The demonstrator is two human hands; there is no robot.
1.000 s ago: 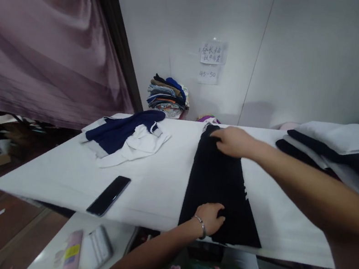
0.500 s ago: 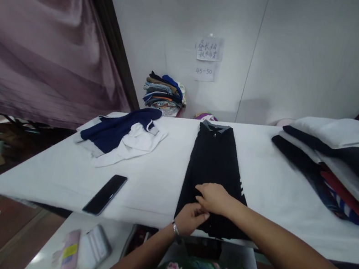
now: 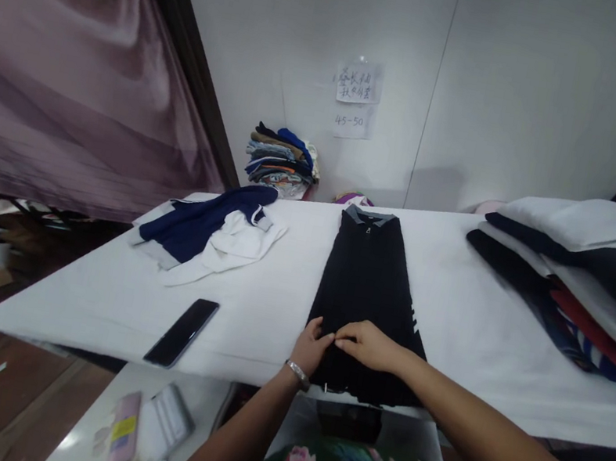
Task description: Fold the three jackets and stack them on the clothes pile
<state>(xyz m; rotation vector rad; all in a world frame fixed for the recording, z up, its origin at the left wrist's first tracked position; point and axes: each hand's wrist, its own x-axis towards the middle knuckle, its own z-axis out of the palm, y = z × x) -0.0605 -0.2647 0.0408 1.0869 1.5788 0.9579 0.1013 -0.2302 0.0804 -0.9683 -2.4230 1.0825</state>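
A black collared top point(image 3: 370, 281) lies folded into a long strip on the white table, its grey collar and small zip pull at the far end. White stripes show along its right edge. Over its lower part my right hand point(image 3: 371, 345) is closed, with thumb and forefinger pinched. My left hand point(image 3: 313, 349), wearing a silver bracelet, is at the top's left edge, thumb and finger together. The two hands meet at their fingertips. Anything between them is too small to make out.
On the table's left lie a navy and white garment point(image 3: 189, 229) and a black phone point(image 3: 183, 332). A tall stack of folded clothes point(image 3: 587, 272) stands at the right. Another clothes pile point(image 3: 281, 162) sits behind the table, below paper signs point(image 3: 356, 100) on the wall.
My left hand has moved left and slightly up from beneath the right hand to the top's left edge. My right hand has shifted slightly, its fingers now pinched against the left fingertips.
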